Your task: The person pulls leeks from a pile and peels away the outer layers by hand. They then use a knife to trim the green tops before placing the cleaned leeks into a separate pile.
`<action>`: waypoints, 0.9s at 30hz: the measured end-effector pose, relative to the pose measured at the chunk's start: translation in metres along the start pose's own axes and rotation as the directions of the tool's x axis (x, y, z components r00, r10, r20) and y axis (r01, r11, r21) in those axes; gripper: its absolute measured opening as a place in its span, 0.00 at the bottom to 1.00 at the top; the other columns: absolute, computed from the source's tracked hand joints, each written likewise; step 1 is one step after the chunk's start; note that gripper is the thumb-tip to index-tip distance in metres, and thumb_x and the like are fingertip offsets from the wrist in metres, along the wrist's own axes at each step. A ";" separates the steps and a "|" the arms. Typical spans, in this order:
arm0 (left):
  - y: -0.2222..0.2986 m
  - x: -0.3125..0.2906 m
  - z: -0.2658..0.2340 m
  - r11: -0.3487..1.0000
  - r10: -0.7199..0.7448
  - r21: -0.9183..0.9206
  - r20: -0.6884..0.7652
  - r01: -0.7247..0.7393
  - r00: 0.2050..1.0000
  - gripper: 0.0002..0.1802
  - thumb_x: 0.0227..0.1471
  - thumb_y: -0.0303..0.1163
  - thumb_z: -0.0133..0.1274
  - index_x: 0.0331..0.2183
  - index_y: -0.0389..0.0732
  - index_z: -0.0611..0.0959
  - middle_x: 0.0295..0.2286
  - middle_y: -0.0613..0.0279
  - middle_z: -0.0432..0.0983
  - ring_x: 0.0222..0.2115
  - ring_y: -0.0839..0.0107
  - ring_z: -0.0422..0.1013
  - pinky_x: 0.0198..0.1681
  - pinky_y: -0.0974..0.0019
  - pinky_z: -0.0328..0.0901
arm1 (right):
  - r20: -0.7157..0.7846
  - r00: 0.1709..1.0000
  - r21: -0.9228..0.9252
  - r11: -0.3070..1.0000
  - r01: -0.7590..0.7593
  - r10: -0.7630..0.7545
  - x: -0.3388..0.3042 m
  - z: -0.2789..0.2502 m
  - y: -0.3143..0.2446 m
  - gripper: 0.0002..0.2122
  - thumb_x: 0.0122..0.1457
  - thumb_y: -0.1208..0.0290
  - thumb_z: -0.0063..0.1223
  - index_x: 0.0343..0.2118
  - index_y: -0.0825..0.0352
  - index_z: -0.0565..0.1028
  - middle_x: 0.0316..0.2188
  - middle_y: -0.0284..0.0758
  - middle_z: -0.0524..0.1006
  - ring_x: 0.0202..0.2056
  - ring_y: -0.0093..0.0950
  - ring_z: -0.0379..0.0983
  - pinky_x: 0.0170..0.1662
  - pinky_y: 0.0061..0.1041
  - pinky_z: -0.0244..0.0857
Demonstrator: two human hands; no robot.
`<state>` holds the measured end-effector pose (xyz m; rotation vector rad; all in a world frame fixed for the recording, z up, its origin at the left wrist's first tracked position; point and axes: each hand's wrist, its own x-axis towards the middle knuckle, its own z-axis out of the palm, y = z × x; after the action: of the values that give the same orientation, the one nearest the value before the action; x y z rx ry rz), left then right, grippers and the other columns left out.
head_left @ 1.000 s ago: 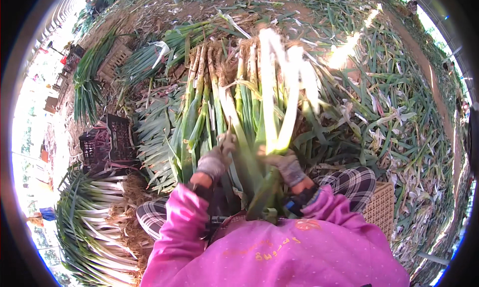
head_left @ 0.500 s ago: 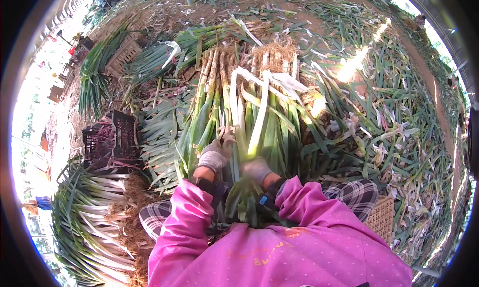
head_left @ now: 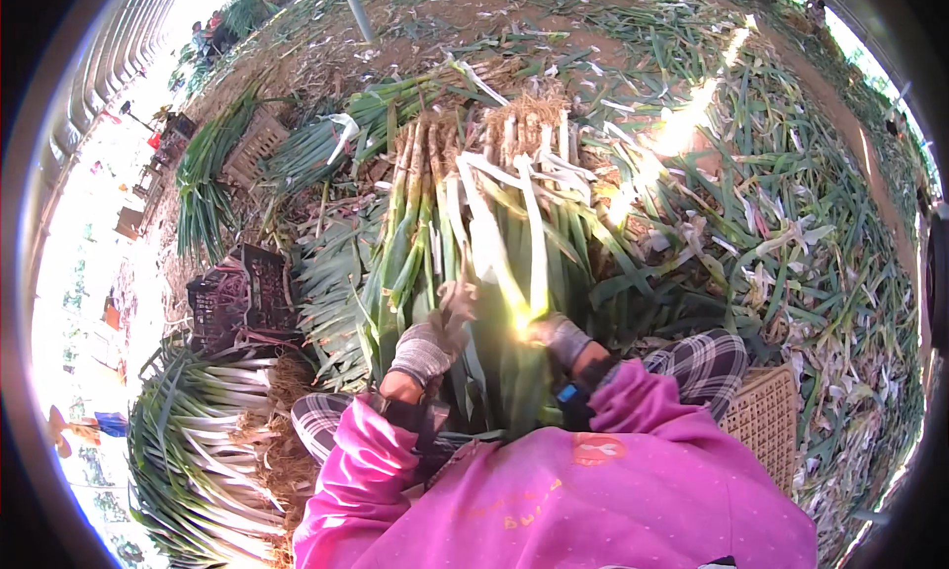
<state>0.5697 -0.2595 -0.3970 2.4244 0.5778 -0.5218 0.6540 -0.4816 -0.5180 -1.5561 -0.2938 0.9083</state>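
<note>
A row of leeks (head_left: 420,193) lies in front of me, brown roots at the far end and green leaves toward my lap. My right hand (head_left: 561,339), in a grey glove, is closed round the lower part of two long pale leek sheaths (head_left: 491,238) that stand up from it and bend over at their tops. Green leaves below this grip are smeared by motion. Beside it to the left, my gloved left hand (head_left: 430,347) rests over the leek leaves, its brown-stained fingers curled. Whatever lies between those fingers is hidden.
Trimmed leeks (head_left: 213,450) are heaped at my left, below a black crate (head_left: 242,297). A tan woven crate (head_left: 766,421) stands by my right knee. Leaf scraps (head_left: 791,243) cover the ground at right. More leeks (head_left: 346,129) lie beyond the row, and a pole (head_left: 354,7) rises behind.
My right hand has moved right with the pale sheaths, whose lower ends swing right. My left hand has drawn slightly nearer to me. The whole view has tilted a little.
</note>
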 end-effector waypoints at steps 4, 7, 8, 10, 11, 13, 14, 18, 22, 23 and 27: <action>-0.001 0.014 0.020 0.983 0.177 -0.071 0.075 -0.172 0.981 0.28 0.41 0.42 0.56 0.42 0.35 0.74 0.33 0.46 0.75 0.36 0.53 0.72 0.39 0.60 0.65 | -0.051 0.994 0.309 0.948 -0.078 0.099 -0.041 -0.011 -0.004 0.08 0.45 0.72 0.58 0.29 0.67 0.77 0.23 0.33 0.76 0.23 0.25 0.71 0.28 0.27 0.65; 0.056 0.017 0.003 0.983 0.181 -0.001 0.106 -0.182 0.978 0.26 0.40 0.42 0.56 0.38 0.32 0.76 0.31 0.44 0.75 0.34 0.52 0.72 0.38 0.59 0.64 | -0.028 0.964 0.484 0.847 -0.219 0.266 -0.061 -0.027 0.001 0.08 0.43 0.73 0.59 0.28 0.66 0.77 0.23 0.33 0.76 0.23 0.28 0.71 0.27 0.28 0.66; 0.066 0.018 -0.003 0.979 0.204 -0.017 0.123 -0.204 0.971 0.26 0.40 0.43 0.56 0.38 0.32 0.76 0.30 0.44 0.75 0.34 0.52 0.72 0.38 0.59 0.64 | 0.040 0.942 0.584 0.758 -0.293 0.333 -0.062 -0.030 0.009 0.09 0.42 0.73 0.60 0.29 0.66 0.77 0.23 0.33 0.76 0.23 0.27 0.71 0.27 0.28 0.67; 0.070 0.034 -0.002 0.978 0.210 -0.005 0.116 -0.211 0.971 0.26 0.40 0.45 0.56 0.36 0.33 0.77 0.28 0.44 0.75 0.32 0.52 0.73 0.36 0.59 0.65 | 0.049 0.946 0.625 0.729 -0.279 0.320 -0.055 -0.032 0.029 0.10 0.43 0.72 0.60 0.30 0.66 0.76 0.24 0.33 0.76 0.24 0.27 0.72 0.28 0.28 0.67; 0.076 0.040 -0.001 0.976 0.216 -0.016 0.151 -0.217 0.964 0.25 0.40 0.46 0.55 0.35 0.33 0.78 0.27 0.45 0.75 0.31 0.53 0.73 0.35 0.59 0.65 | 0.059 0.947 0.670 0.691 -0.271 0.314 -0.052 -0.033 0.041 0.10 0.44 0.71 0.59 0.31 0.66 0.76 0.25 0.33 0.76 0.25 0.28 0.72 0.29 0.28 0.68; 0.077 0.052 0.005 0.958 0.274 0.040 0.145 -0.283 0.951 0.24 0.41 0.48 0.53 0.32 0.35 0.79 0.24 0.46 0.75 0.28 0.54 0.73 0.33 0.59 0.65 | 0.082 0.944 0.681 0.674 -0.286 0.319 -0.048 -0.038 0.053 0.11 0.45 0.71 0.58 0.32 0.67 0.76 0.26 0.34 0.76 0.26 0.28 0.72 0.30 0.30 0.68; 0.076 0.058 0.006 0.959 0.272 0.034 0.144 -0.280 0.951 0.24 0.41 0.48 0.53 0.32 0.35 0.79 0.24 0.46 0.75 0.28 0.54 0.73 0.33 0.59 0.65 | 0.116 0.941 0.693 0.653 -0.306 0.318 -0.046 -0.037 0.048 0.11 0.46 0.70 0.57 0.33 0.67 0.75 0.27 0.35 0.76 0.27 0.29 0.73 0.31 0.31 0.69; 0.101 0.072 -0.005 0.926 0.300 0.122 0.337 -0.357 0.892 0.34 0.49 0.56 0.34 0.48 0.42 0.72 0.39 0.40 0.71 0.44 0.49 0.67 0.49 0.61 0.59 | 0.186 0.930 0.752 0.563 -0.341 0.316 -0.051 -0.032 0.033 0.11 0.46 0.70 0.53 0.33 0.68 0.75 0.27 0.37 0.77 0.27 0.30 0.74 0.36 0.31 0.69; 0.097 0.129 0.011 0.921 0.203 0.246 0.356 -0.301 0.912 0.33 0.49 0.55 0.34 0.46 0.40 0.73 0.40 0.42 0.71 0.46 0.52 0.67 0.48 0.62 0.60 | 0.151 0.923 0.762 0.553 -0.338 0.355 -0.060 -0.025 0.012 0.11 0.46 0.70 0.52 0.32 0.70 0.75 0.28 0.40 0.77 0.28 0.34 0.75 0.38 0.34 0.70; 0.099 0.133 0.007 0.923 0.280 0.162 0.340 -0.349 0.898 0.32 0.49 0.53 0.37 0.47 0.40 0.72 0.39 0.43 0.72 0.44 0.53 0.68 0.47 0.63 0.61 | 0.212 0.921 0.794 0.491 -0.358 0.327 -0.064 -0.023 0.005 0.12 0.46 0.69 0.52 0.32 0.71 0.74 0.28 0.40 0.77 0.29 0.35 0.75 0.39 0.35 0.70; 0.092 0.183 0.020 0.927 0.277 0.175 0.280 -0.333 0.919 0.31 0.49 0.50 0.40 0.52 0.44 0.65 0.38 0.44 0.73 0.38 0.51 0.70 0.43 0.59 0.64 | 0.200 0.924 0.816 0.467 -0.341 0.325 -0.056 -0.017 0.013 0.15 0.46 0.70 0.51 0.38 0.71 0.71 0.28 0.45 0.76 0.30 0.40 0.74 0.37 0.41 0.69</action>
<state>0.7642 -0.2885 -0.4597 2.5349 0.0272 -0.7744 0.6250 -0.5334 -0.5105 -0.6654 0.4456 1.1335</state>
